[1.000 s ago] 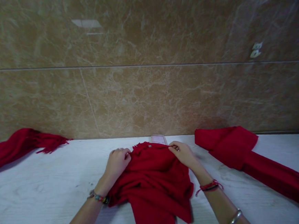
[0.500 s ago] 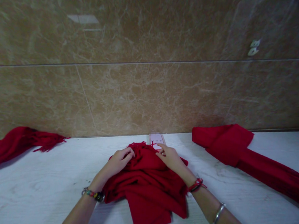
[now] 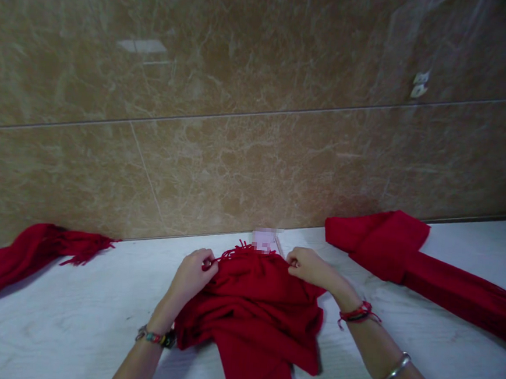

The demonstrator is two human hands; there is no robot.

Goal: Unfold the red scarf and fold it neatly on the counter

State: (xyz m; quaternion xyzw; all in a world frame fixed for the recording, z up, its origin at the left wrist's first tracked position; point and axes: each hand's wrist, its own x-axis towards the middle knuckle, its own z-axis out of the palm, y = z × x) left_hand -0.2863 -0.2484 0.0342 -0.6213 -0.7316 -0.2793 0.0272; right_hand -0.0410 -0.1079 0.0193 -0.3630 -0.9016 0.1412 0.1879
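Observation:
A crumpled red scarf (image 3: 252,306) lies in front of me, its fringe pointing toward the wall. At the left end of the fringed edge, my left hand (image 3: 196,272) is closed, pinching the cloth between thumb and fingers. My right hand (image 3: 312,270) grips the same edge farther right, fingers curled in. The far edge is spread between both hands, while folds bunch up nearer to me. One flat end of the scarf trails toward the front. Just behind the fringe sits a small pale card or phone-like item (image 3: 265,240), its face blurred.
On the right, a folded red scarf (image 3: 375,243) lies with its long part running off toward the right edge. Another red scarf (image 3: 24,253) with fringe rests at the far left. A brown marble-patterned wall (image 3: 236,176) stands behind the white wood-grained table (image 3: 71,327).
My hands have moved apart, the right one shifting rightward, and the fringed edge is now stretched wider between them. Both hands have closed on the scarf's edge.

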